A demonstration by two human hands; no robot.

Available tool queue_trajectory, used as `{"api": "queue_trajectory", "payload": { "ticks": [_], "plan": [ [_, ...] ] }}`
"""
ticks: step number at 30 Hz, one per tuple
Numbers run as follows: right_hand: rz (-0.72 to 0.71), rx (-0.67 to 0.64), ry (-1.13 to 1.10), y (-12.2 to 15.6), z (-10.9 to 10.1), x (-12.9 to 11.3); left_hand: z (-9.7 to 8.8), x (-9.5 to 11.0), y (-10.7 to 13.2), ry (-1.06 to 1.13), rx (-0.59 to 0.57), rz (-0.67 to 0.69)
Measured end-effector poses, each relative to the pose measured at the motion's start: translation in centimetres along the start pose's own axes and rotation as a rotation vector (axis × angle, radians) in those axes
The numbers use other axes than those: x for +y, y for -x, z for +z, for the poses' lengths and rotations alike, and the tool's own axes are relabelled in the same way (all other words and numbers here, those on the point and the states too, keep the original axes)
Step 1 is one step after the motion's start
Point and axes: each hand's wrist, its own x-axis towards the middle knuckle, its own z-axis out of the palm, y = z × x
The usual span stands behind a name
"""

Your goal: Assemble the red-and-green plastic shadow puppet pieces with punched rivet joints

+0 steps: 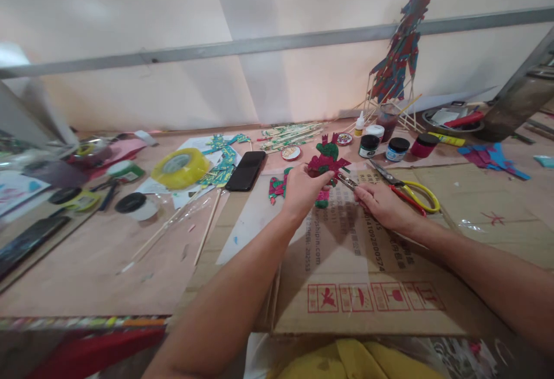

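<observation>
Over the cardboard sheet [363, 304], my left hand [303, 188] pinches a small crimson and green painted cut-out figure [328, 154]. My right hand [375, 201] grips a shiny metal nail clipper [346, 180], its tip against the figure's lower right edge. Fingers cover part of the cut-out, so the exact contact point is hidden. Another crimson and green painted piece [276, 188] lies just left of my left hand. Yellow and red handled scissors [415, 193] rest to the right of my right hand, with their blades apart.
Paint jars [397, 149] and a glue bottle [359, 124] stand behind my hands. To the left are a black phone [246, 171], a yellow tape roll [179, 168] and painted sticks [294, 137]. A tall painted figure on sticks [396, 56] rises at back right.
</observation>
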Motion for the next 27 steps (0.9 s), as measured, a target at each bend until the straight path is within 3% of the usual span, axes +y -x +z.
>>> {"api": "queue_trajectory", "payload": {
  "ticks": [10, 16, 22, 27],
  "plan": [
    [-0.058, -0.025, 0.003, -0.5, -0.4, 0.8, -0.2, -0.8, -0.3, 0.010, -0.018, 0.061],
    [-0.107, 0.048, 0.089, 0.0, -0.1, 1.1, 0.1, -1.5, -0.3, 0.081, -0.072, 0.121],
    [-0.072, 0.214, 0.013, 0.4, 0.1, 1.1, 0.6, -1.3, -0.3, 0.189, 0.021, 0.039],
    [-0.165, 0.211, 0.096, 0.5, 0.0, 0.6, 1.1, -1.0, 0.0, 0.288, 0.057, 0.040]
  ]
}}
